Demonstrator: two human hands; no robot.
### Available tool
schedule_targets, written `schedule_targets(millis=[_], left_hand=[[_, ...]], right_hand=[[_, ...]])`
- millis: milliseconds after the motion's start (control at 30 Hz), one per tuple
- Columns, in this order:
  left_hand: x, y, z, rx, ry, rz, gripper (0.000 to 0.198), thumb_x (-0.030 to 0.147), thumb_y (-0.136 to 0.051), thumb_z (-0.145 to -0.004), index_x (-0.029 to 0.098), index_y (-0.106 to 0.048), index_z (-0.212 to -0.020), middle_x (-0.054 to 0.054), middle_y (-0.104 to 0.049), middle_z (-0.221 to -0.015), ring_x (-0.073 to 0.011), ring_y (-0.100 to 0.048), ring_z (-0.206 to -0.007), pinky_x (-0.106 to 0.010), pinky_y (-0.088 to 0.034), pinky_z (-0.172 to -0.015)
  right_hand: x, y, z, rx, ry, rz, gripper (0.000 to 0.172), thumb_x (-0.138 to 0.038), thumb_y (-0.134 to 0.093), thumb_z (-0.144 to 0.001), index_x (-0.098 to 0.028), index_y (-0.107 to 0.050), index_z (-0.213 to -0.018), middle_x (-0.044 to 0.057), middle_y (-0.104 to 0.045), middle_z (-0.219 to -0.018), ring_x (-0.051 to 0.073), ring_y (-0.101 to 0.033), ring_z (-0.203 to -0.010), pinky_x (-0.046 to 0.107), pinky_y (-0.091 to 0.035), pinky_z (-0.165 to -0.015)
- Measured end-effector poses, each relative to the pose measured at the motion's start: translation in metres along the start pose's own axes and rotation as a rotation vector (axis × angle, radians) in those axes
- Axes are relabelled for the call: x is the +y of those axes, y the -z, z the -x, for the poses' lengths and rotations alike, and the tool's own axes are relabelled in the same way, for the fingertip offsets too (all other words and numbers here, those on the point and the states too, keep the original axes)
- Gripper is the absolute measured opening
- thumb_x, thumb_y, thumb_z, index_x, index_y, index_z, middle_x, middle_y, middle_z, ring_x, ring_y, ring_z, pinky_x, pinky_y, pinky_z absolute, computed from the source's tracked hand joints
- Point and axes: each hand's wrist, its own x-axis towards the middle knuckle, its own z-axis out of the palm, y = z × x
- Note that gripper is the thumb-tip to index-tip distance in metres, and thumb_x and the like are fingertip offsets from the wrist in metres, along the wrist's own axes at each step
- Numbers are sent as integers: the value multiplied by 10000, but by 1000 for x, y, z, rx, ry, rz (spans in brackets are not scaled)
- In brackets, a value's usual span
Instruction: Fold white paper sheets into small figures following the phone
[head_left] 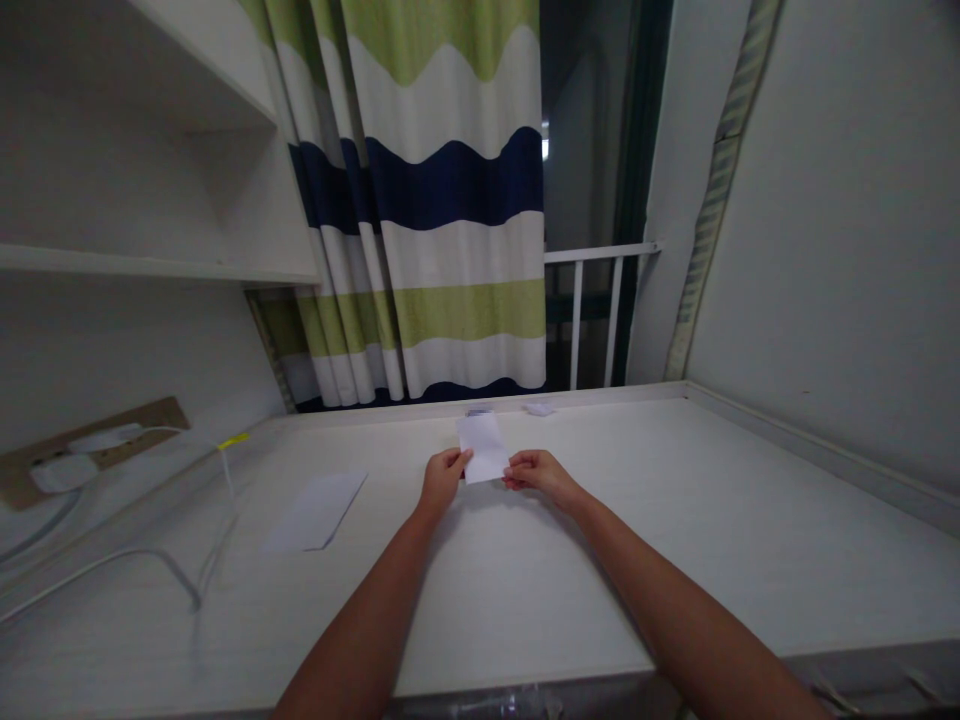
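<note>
Curtain (442,200): broad wavy horizontal bands, repeating in green, white and navy blue. Bench (675,520): off-white with a faint, fine linear grain. Paper slip (484,448): plain white. Sheet (315,512) on the bench: white, reading pale grey in the dim light. Cable (150,555): white, bearing a yellow tag (232,440). Wall panel (161,412): tan brown, carrying white fittings. Shelves (150,265) and railing (600,252): plain white. Narrow strip (720,180) along the right wall: muted pale-green and white bands. Opening behind the railing: dark.
</note>
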Motion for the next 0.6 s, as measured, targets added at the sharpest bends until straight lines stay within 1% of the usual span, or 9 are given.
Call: schedule_targets(millis=[100, 233, 300, 433, 500, 600], left_hand=[[-1, 1, -1, 11, -14, -28, 358, 484, -565, -572, 127, -553, -554, 26, -477, -495, -100, -445, -495, -218, -384, -496], [-3, 2, -2, -12, -11, -25, 353, 482, -567, -565, 130, -546, -561, 26, -478, -505, -102, -447, -500, -221, -386, -496], [-3, 2, -1, -46, 3, -13, 356, 484, -573, -555, 129, -549, -575, 19, -498, -524, -108, -462, -514, -225, -393, -501], [-4, 0, 0, -141, 25, -27, 359, 475, -590, -542, 121, -557, -581, 5, -523, -538, -120, -486, -532, -234, -402, -511], [-5, 0, -1, -168, 25, -43, 358, 473, -592, -543, 118, -559, -573, 6, -518, -525, -120, -484, -525, -236, -401, -510], [-7, -1, -2, -169, 27, -50, 352, 466, -595, -542, 116, -555, -552, 9, -508, -508, -116, -477, -507, -237, -390, -500]], right_hand=[[-1, 0, 1, -19, 8, -3, 242, -248, -703, -485, -123, -548, -623, 13, -620, -535, 105, -578, -492, 227, -462, -549], [0, -1, 0, -32, -20, -6, 265, -267, -717, -465, -127, -549, -616, 12, -614, -544, 110, -576, -503, 234, -459, -555], [1, -1, -1, -5, -12, -21, 271, -279, -723, -454, -128, -556, -604, -2, -603, -548, 98, -564, -506, 225, -455, -556], [3, 1, -6, 114, 33, -54, 279, -304, -731, -435, -132, -565, -579, -22, -582, -552, 79, -535, -501, 213, -446, -544], [4, 3, -8, 125, 36, -44, 284, -319, -729, -435, -130, -569, -572, -17, -583, -549, 85, -537, -504, 222, -447, -546], [5, 5, -8, 118, 21, -25, 289, -334, -726, -435, -127, -564, -555, -13, -579, -530, 95, -539, -497, 239, -452, -552]])
